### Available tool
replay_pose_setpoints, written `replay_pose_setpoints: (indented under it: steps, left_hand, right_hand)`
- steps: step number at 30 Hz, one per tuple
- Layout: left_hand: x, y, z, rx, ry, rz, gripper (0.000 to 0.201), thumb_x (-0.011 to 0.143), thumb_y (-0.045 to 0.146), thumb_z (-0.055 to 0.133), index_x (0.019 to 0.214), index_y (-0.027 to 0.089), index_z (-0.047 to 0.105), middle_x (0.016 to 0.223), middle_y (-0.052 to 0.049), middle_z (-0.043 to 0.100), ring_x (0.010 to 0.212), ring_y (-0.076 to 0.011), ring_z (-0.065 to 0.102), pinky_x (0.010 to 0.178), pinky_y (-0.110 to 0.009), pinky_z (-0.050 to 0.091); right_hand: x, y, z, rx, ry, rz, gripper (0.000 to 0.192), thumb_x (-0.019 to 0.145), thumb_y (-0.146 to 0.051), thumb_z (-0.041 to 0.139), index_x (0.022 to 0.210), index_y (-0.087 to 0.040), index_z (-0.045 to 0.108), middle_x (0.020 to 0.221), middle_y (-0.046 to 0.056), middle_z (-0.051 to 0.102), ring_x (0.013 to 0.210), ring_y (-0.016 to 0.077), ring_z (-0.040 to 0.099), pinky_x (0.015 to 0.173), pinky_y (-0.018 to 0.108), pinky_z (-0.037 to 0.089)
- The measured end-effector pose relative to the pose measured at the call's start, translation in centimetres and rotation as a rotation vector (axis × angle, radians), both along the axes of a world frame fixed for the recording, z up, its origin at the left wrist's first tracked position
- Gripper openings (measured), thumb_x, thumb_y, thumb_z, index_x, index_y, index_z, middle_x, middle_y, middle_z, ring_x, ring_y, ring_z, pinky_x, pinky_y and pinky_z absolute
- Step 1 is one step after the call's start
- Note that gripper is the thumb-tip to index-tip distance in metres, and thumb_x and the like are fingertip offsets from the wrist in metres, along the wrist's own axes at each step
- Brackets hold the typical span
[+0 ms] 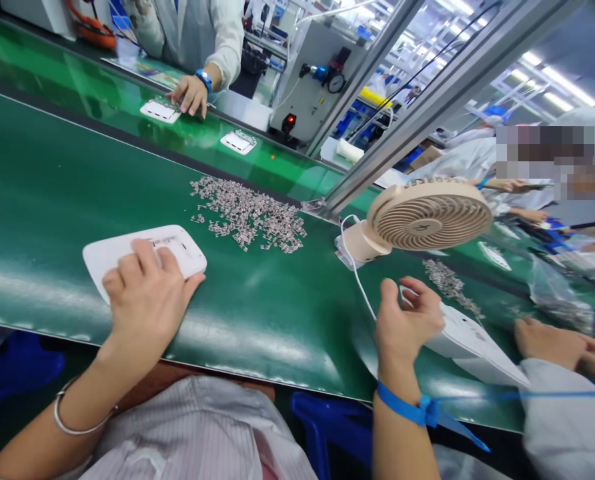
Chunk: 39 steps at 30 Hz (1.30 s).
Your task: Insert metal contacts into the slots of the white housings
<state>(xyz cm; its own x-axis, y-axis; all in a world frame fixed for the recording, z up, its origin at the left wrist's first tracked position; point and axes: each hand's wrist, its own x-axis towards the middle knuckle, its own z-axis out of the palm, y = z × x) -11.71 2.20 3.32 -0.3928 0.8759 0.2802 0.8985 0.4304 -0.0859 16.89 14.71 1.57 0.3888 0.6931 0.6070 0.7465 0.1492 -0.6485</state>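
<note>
Pressing left hand (145,297) flat on white housing (145,253) | right hand (407,323) fingers curled, pinching unclear | next likely needs a clip from metal clip pile (250,213)

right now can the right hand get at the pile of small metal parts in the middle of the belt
Probably yes. The right hand is raised over the green belt, and only bare belt lies between it and the pile of small metal parts. The clip fan and its cord sit off to the side.
</note>
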Motion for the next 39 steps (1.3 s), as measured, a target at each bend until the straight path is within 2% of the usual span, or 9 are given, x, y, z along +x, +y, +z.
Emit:
replay_pose_setpoints:
  steps: [2, 9, 13, 17, 27, 31, 34, 37, 39]
  left_hand:
    - [-0.9, 0.0, -0.2, 0.012, -0.001, -0.003, 0.048, 0.087, 0.045, 0.047, 0.106, 0.003, 0.057, 0.121, -0.029, 0.048, 0.093, -0.0407, 0.050, 0.067, -0.043, 0.033]
    - [0.6, -1.4, -1.9, 0.154, 0.139, -0.381, 0.038, 0.085, 0.046, 0.052, 0.109, 0.018, 0.059, 0.129, -0.016, 0.050, 0.106, -0.0329, 0.048, 0.080, -0.043, 0.031]
    - [1.3, -1.4, -2.0, 0.144, 0.089, -0.373, 0.049, 0.083, 0.050, 0.055, 0.117, 0.014, 0.054, 0.133, -0.018, 0.047, 0.110, -0.0333, 0.046, 0.083, -0.042, 0.029]
    - [1.3, -1.1, -2.1, 0.136, 0.080, -0.358, 0.061, 0.081, 0.053, 0.057, 0.123, 0.011, 0.050, 0.133, -0.019, 0.047, 0.109, -0.0333, 0.046, 0.084, -0.042, 0.027]
    - [1.5, -0.5, -1.7, 0.098, 0.083, -0.336, 0.061, 0.081, 0.056, 0.053, 0.122, 0.010, 0.051, 0.125, -0.018, 0.051, 0.100, -0.0324, 0.049, 0.078, -0.042, 0.029]
    - [0.2, 0.3, -1.4, 0.145, -0.011, -0.149, 0.071, 0.081, 0.056, 0.053, 0.128, 0.004, 0.044, 0.124, -0.028, 0.049, 0.101, -0.0400, 0.050, 0.078, -0.048, 0.034]
    - [-1.0, 0.5, -1.4, 0.239, -0.095, -0.046, 0.079, 0.084, 0.053, 0.048, 0.138, 0.000, 0.026, 0.138, -0.034, 0.029, 0.119, -0.0526, 0.032, 0.085, -0.061, 0.029]
    - [-1.0, 0.2, -1.8, 0.278, -0.100, -0.095, 0.077, 0.086, 0.045, 0.049, 0.142, 0.003, 0.019, 0.146, -0.028, 0.014, 0.127, -0.0556, 0.014, 0.091, -0.068, 0.020]
    - [-0.2, -0.2, -2.1, 0.283, -0.105, -0.203, 0.077, 0.084, 0.043, 0.054, 0.143, 0.006, 0.022, 0.147, -0.025, 0.017, 0.129, -0.0534, 0.016, 0.093, -0.066, 0.021]
  right_hand:
    - [2.0, -0.1, -0.8, -0.056, -0.052, -0.043, 0.032, 0.067, -0.041, 0.055, 0.084, -0.014, 0.060, 0.094, 0.012, 0.062, 0.084, 0.0253, 0.057, 0.074, 0.043, 0.045]
    - [6.6, 0.1, -1.2, 0.013, -0.252, -0.242, 0.060, 0.048, -0.060, 0.069, 0.089, -0.016, 0.066, 0.109, 0.025, 0.055, 0.111, 0.0444, 0.049, 0.091, 0.058, 0.036]
    - [8.6, 0.0, -1.1, -0.187, -0.096, -0.437, 0.076, 0.031, -0.062, 0.079, 0.097, -0.026, 0.068, 0.123, 0.029, 0.043, 0.118, 0.0520, 0.038, 0.090, 0.064, 0.027]
    - [10.0, -0.6, -1.8, -0.408, 0.071, -0.447, 0.086, 0.021, -0.062, 0.079, 0.100, -0.032, 0.064, 0.136, 0.024, 0.028, 0.124, 0.0541, 0.027, 0.083, 0.066, 0.023]
    - [11.9, 0.3, -2.0, -0.500, 0.156, -0.516, 0.099, 0.015, -0.057, 0.080, 0.107, -0.028, 0.059, 0.138, 0.027, 0.017, 0.126, 0.0531, 0.022, 0.081, 0.061, 0.022]
    - [12.5, 0.5, -2.4, -0.312, -0.035, -0.356, 0.063, 0.024, -0.063, 0.075, 0.076, -0.032, 0.056, 0.112, 0.025, 0.048, 0.125, 0.0458, 0.033, 0.092, 0.058, 0.025]
    - [12.4, 0.3, -2.3, -0.155, -0.075, -0.355, 0.052, 0.029, -0.064, 0.072, 0.064, -0.034, 0.047, 0.096, 0.022, 0.056, 0.117, 0.0458, 0.043, 0.094, 0.056, 0.031]
    - [10.7, -0.8, -2.0, -0.040, -0.096, -0.347, 0.049, 0.036, -0.060, 0.074, 0.068, -0.030, 0.051, 0.090, 0.019, 0.060, 0.106, 0.0442, 0.052, 0.091, 0.057, 0.038]
    - [8.1, -2.3, -1.8, 0.024, -0.169, -0.176, 0.049, 0.048, -0.055, 0.073, 0.082, -0.024, 0.056, 0.096, 0.016, 0.060, 0.103, 0.0405, 0.054, 0.084, 0.058, 0.043]
